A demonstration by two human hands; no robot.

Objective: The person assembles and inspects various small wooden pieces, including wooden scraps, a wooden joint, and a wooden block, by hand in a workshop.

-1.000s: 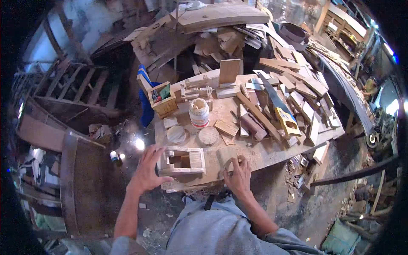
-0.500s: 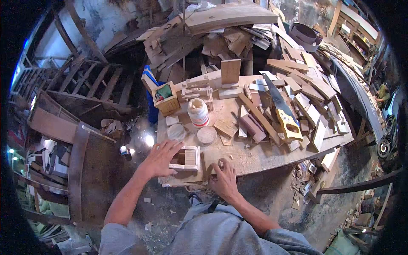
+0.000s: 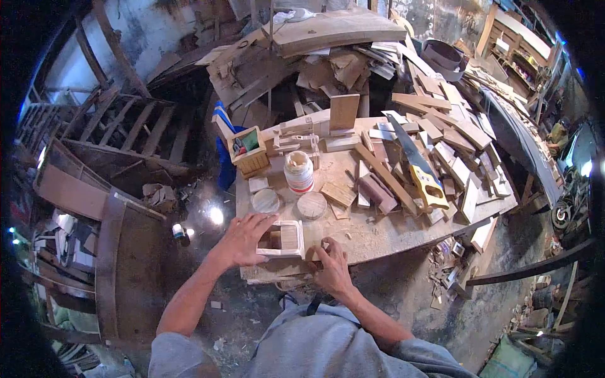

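Near the front edge of the bench, my left hand (image 3: pixel 242 241) grips the left side of a small open wooden box (image 3: pixel 291 237), fingers on its far side and thumb on the near side. The box rests on the bench top. Just right of it, my right hand (image 3: pixel 331 269) is closed, thumb and forefinger pinched low at the bench edge. What sits in that pinch, if anything, is too small to make out. Beyond the box lie two wooden discs (image 3: pixel 312 205), with an open white jar (image 3: pixel 299 173) behind them.
A yellow-handled handsaw (image 3: pixel 428 186) lies over piled wood offcuts (image 3: pixel 460 167) on the right. A wooden container (image 3: pixel 251 159) with green inside stands at the bench's left back corner. An upright wooden block (image 3: pixel 344 113) stands at the back. Sawdust (image 3: pixel 368 239) covers the front.
The whole view has shifted slightly. Both hands keep nearly the same positions, the left on the box and the right pinched beside it.
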